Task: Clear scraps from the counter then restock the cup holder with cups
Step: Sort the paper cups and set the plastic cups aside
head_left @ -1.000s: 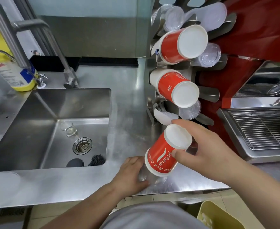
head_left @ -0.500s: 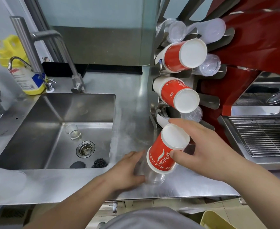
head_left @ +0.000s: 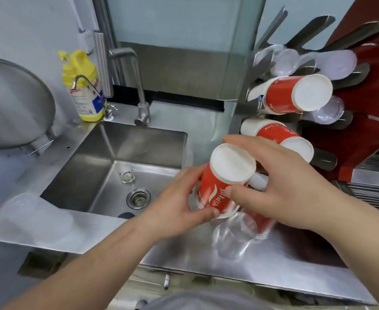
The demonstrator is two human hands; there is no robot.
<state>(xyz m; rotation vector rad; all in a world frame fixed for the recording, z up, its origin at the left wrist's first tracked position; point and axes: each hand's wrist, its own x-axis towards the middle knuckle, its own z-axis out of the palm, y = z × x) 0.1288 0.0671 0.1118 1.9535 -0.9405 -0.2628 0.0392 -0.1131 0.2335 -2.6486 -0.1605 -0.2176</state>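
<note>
Both hands hold a stack of red paper cups with a white bottom facing up, tilted above the steel counter. My right hand grips its upper end from the right. My left hand grips the lower rim from the left. Clear plastic wrap or a clear cup hangs from the stack's open end. The metal cup holder at the right carries two stacks of red cups and several clear plastic cups.
A steel sink with a small glass and a drain lies to the left. A tall faucet and a yellow-capped bottle stand behind it. A red machine with a drip grate is at the right.
The cup stack has moved up and to the left, away from the holder's lowest slot. My left hand has left the counter and taken the stack's lower rim. The camera has tilted up.
</note>
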